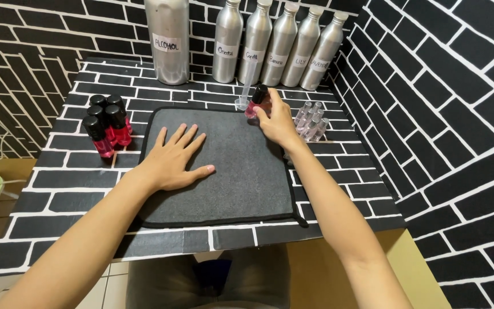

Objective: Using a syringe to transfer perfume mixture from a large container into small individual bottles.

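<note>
— What were the fingers point(263, 111) doing?

— Those of the right hand point(275, 123) were closed round a small pink bottle point(257, 102) with a black cap, held upright at the grey mat's point(241, 183) far edge, towards its right corner. The left hand point(172, 157) lay flat on the mat's left half, fingers spread, gripping nothing.

— So what step did that look like?

— I judged it a handling of one capped bottle, either just lifted or being set down; I couldn't tell whether its base touched the mat. Any move from there called for a steady, upright carry, because a clear syringe point(246, 86) stood just beyond the mat's far edge, right beside the bottle.

— What else crowded that mat?

— Clear empty bottles point(311, 121) clustered just off its right edge, near the wrist. Filled pink bottles point(107, 123) stood off its left edge. Beyond the far edge stood a row of tall silver bottles point(281, 43) and a large silver canister point(168, 40).

— And open room?

— The mat's middle and near half carried nothing, and the worktop point(75, 177) left of the mat's near corner was open. The worktop's own front edge ran just below the mat's.
</note>
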